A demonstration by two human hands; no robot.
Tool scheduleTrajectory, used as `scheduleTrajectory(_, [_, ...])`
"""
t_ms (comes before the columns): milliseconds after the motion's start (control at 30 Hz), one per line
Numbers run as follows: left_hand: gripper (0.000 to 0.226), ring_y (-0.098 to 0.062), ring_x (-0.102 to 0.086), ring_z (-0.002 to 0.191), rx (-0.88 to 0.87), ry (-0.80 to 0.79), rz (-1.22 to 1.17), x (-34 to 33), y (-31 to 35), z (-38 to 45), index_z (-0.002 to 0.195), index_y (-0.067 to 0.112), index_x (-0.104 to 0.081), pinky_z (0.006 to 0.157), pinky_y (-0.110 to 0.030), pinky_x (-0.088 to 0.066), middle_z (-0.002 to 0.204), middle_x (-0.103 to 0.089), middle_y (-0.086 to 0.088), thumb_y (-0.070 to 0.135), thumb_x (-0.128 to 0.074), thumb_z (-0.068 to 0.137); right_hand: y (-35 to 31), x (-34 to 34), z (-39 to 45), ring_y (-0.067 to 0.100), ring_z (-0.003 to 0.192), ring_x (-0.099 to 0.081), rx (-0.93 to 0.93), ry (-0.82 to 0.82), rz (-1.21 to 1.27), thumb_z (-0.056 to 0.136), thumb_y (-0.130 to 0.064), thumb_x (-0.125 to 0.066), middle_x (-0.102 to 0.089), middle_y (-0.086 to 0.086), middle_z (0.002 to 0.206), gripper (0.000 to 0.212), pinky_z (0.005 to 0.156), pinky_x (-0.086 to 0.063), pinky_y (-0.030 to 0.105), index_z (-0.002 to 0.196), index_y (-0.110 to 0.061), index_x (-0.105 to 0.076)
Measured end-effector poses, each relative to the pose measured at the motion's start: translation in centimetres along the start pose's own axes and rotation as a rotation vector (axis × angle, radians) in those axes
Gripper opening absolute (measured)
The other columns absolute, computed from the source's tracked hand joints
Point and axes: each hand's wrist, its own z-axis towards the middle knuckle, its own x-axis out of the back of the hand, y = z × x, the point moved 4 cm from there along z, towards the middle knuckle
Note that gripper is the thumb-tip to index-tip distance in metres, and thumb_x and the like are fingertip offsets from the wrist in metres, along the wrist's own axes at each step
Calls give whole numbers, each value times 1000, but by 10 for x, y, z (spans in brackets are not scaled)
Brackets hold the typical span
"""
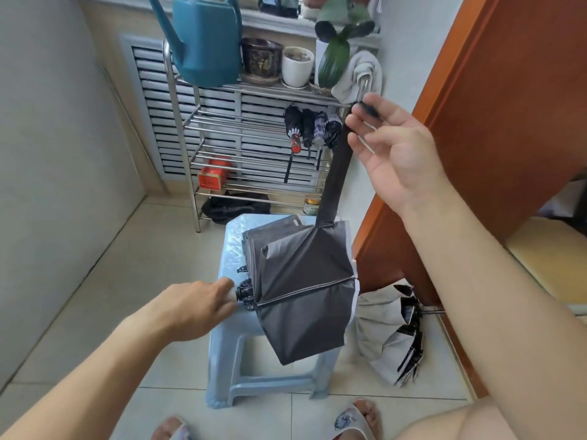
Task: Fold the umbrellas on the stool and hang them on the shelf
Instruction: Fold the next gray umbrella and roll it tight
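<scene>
A dark grey umbrella point(305, 274) lies collapsed but loose on the pale blue plastic stool point(228, 338). Its closing strap point(338, 173) is stretched upward. My right hand point(397, 154) pinches the strap's end high above the stool. My left hand point(197, 309) rests with fingers straight beside the umbrella's black rib tips, touching them. Several folded umbrellas point(313, 127) hang from the metal shelf point(184, 128) behind. A second unfolded umbrella point(394, 331), white outside and black inside, lies on the floor right of the stool.
A teal watering can point(206, 42), pots point(297, 66), a plant and a white towel point(359, 76) sit on the shelf top. A red box point(214, 177) sits on a lower rail. An orange-brown door point(495, 106) stands at right. My sandalled feet are at the bottom edge.
</scene>
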Motion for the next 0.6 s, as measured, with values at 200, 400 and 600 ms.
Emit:
scheduleTrajectory(200, [29, -34, -65, 75, -60, 314, 25, 24, -6, -3, 102, 29, -39, 59, -38, -49, 95, -58, 5, 30, -64, 88, 13, -5, 18, 23, 94, -72, -45, -9, -96, 85, 25, -38, -74, 11, 95, 50, 78, -57, 30, 115, -1, -67])
scheduleTrajectory(400, [42, -32, -45, 34, 85, 484, 142, 31, 0, 0, 71, 13, -48, 45, -18, -9, 66, -46, -5, 6, -85, 54, 19, -4, 24, 20, 90, -72, -16, -1, -87, 89, 25, -45, -74, 10, 92, 41, 79, -56, 27, 113, -1, -67])
scheduleTrajectory(600, [23, -37, -52, 57, 332, 786, 245, 82, -24, -11, 83, 12, -48, 52, -35, -23, 81, -46, -15, 1, -69, 78, -2, -11, 32, 19, 89, -72, 46, -28, 2, 93, 18, -51, -73, 9, 92, 31, 78, -57, 26, 111, -3, -67])
